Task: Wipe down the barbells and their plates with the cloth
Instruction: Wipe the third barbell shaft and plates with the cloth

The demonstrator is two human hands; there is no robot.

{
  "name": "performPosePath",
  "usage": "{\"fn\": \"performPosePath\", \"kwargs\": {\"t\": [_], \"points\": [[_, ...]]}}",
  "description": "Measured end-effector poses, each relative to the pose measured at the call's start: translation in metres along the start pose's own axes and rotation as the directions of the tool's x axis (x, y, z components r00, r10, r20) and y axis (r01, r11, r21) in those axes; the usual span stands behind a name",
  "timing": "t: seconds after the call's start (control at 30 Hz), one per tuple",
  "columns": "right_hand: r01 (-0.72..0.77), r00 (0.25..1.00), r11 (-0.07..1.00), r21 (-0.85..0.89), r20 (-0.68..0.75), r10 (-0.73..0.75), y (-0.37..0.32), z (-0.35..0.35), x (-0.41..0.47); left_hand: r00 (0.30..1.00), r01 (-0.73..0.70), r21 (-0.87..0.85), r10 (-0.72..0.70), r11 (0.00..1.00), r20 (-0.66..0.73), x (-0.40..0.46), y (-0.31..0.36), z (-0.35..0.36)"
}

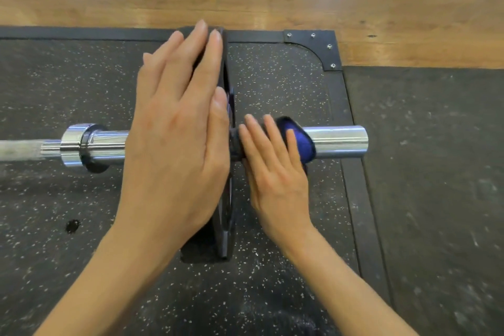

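Wiping the barbell (335, 142) sleeve just outside the plate (227, 144), the right hand (275, 169) presses a blue cloth (301, 142) around it. The left hand (177, 128) lies flat and spread against the upright plate. Next, probably sliding the cloth outward to the sleeve's end.

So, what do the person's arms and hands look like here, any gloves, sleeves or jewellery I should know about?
Both are bare. The left hand and right hand wear no gloves, and no rings show on the visible fingers. Both forearms are uncovered down to the bottom edge of the picture: no sleeves, watch or wristband in view. The fingernails are short and look unpainted.
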State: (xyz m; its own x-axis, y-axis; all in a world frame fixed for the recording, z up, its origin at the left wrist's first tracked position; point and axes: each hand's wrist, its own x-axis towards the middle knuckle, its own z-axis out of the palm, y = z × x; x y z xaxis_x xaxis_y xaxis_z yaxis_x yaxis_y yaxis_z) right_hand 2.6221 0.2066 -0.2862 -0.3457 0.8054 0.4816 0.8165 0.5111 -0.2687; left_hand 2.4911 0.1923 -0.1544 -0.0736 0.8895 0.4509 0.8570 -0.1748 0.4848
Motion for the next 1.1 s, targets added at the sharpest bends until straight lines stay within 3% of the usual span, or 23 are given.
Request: {"fn": "performPosePath", "kwargs": {"t": [0.07, 0.1, 0.23, 0.3, 0.43, 0.5, 0.63, 0.7, 0.83, 0.97, 1.03, 1.1], "points": [[0.074, 0.996, 0.996, -0.057, 0.051, -0.071, 0.015, -0.011, -0.001, 1.0, -0.003, 0.002, 0.003, 1.0, 0.008, -0.004, 0.002, -0.002], [0.042, 0.998, 0.995, -0.092, 0.041, -0.039, 0.027, -0.018, -0.005, 1.0, 0.004, 0.0, -0.004, 1.0, 0.006, -0.007, 0.004, -0.002], [-0.238, 0.971, 0.965, -0.109, -0.063, 0.232, 0.036, -0.031, -0.014, 1.0, 0.007, 0.006, -0.007, 1.0, -0.004, -0.021, 0.008, -0.004], [-0.216, 0.976, 0.973, -0.082, -0.035, 0.214, 0.007, -0.019, -0.006, 1.0, -0.005, 0.012, 0.005, 1.0, -0.008, -0.029, 0.009, -0.006], [0.007, 0.997, 0.996, -0.093, 0.075, 0.0, -0.003, -0.021, -0.005, 0.999, -0.032, 0.024, 0.032, 0.999, -0.006, -0.049, 0.015, -0.01], [-0.052, 0.996, 0.988, -0.142, 0.059, 0.061, 0.022, -0.037, -0.021, 0.999, -0.044, 0.019, 0.044, 0.999, -0.006, -0.06, 0.017, -0.013], [-0.323, 0.946, 0.935, -0.143, -0.038, 0.321, 0.027, -0.054, -0.045, 0.998, -0.063, 0.013, 0.063, 0.998, 0.001, -0.085, 0.021, -0.018], [-0.307, 0.951, 0.947, -0.089, -0.011, 0.308, -0.006, -0.041, -0.038, 0.999, -0.034, -0.023, 0.034, 0.999, 0.013, -0.096, 0.025, -0.023], [-0.072, 0.99, 0.997, -0.024, 0.122, 0.074, -0.021, -0.042, -0.035, 0.996, -0.067, 0.012, 0.066, 0.998, 0.062, -0.087, 0.027, -0.039], [-0.244, 0.964, 0.957, -0.156, 0.072, 0.257, 0.026, -0.078, -0.059, 0.993, -0.07, 0.065, 0.063, 0.995, 0.104, -0.045, 0.019, -0.047], [-0.321, 0.942, 0.932, -0.172, 0.047, 0.333, 0.019, -0.076, -0.057, 0.992, -0.023, 0.049, 0.017, 0.999, 0.128, -0.037, 0.016, -0.042], [-0.303, 0.945, 0.942, -0.143, 0.081, 0.316, -0.006, -0.059, -0.044, 0.987, 0.044, -0.029, -0.039, 0.999, 0.155, -0.04, 0.017, -0.037]]}}
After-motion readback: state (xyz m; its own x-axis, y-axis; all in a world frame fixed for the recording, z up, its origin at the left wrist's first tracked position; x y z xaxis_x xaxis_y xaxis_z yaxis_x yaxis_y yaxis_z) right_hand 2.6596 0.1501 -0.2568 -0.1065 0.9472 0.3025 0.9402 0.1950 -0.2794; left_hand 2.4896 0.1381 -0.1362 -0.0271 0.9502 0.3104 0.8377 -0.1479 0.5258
